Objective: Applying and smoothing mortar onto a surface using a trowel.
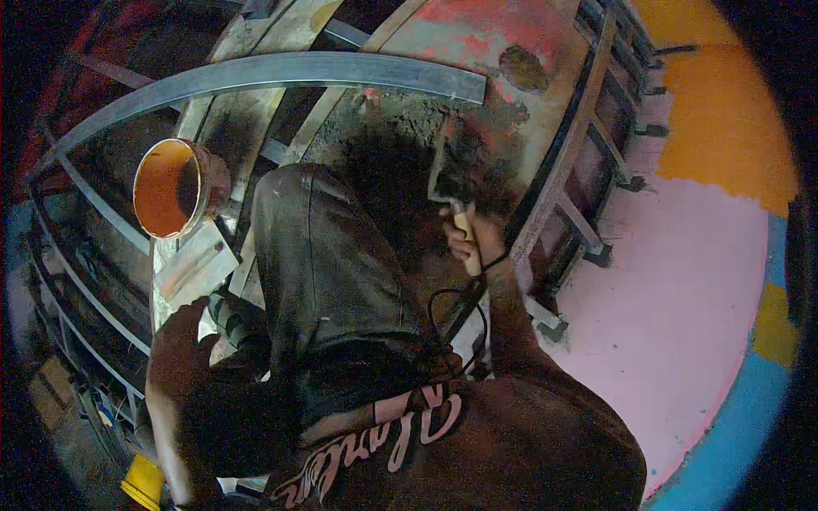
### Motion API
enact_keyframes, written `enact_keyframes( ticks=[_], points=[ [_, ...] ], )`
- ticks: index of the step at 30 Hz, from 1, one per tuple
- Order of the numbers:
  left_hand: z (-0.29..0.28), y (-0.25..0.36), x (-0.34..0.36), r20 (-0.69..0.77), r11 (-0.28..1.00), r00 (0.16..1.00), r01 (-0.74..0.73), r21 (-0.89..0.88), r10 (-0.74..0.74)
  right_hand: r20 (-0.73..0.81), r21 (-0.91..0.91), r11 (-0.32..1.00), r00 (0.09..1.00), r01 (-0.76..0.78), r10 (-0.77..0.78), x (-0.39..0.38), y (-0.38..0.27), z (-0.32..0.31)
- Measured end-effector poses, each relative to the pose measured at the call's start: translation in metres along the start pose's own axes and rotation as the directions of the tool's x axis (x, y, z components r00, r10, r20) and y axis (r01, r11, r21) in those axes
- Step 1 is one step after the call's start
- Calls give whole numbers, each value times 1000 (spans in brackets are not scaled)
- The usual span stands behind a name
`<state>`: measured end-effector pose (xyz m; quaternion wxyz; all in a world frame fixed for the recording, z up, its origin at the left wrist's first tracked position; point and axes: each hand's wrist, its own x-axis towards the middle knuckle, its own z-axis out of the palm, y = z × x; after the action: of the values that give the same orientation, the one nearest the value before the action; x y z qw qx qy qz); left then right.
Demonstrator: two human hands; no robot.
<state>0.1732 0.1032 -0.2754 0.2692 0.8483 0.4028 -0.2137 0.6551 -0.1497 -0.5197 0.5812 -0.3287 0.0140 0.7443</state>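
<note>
My right hand (475, 234) grips the pale wooden handle of a trowel (464, 230), whose metal blade lies over a dark, rough, plaster-like patch (379, 136) on a curved panel with red and grey areas (545, 34). My left hand (183, 319), in shadow, holds a flat, smeared metal scraper plate (196, 262) by its lower edge. Just above the plate, an open round bucket (152, 187) with an orange-brown inside sits on the pale curved beam. My bent knee (298, 221) in dark trousers rests between the two hands.
A curved grey metal bar (273, 70) crosses the top. Metal framework (102, 221) lies left, with a yellow container (141, 481) low down. A railed frame (601, 119) and black cable (456, 291) are right, beside a floor painted pink (673, 307), orange (724, 128) and blue (724, 434).
</note>
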Motion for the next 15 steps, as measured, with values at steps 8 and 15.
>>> enact_keyframes(
  ticks=[8, 15],
  points=[
    [7, -24, 9, -51, 999, 998, -24, -44, 21, -660, -739, 365, 716, -566, -225, 6, -14, -22],
    [13, -26, 21, 33, 995, 997, -66, 76, 64, -324, -691, -649, 939, -319, -116, 28, 128, -162]
  ],
)
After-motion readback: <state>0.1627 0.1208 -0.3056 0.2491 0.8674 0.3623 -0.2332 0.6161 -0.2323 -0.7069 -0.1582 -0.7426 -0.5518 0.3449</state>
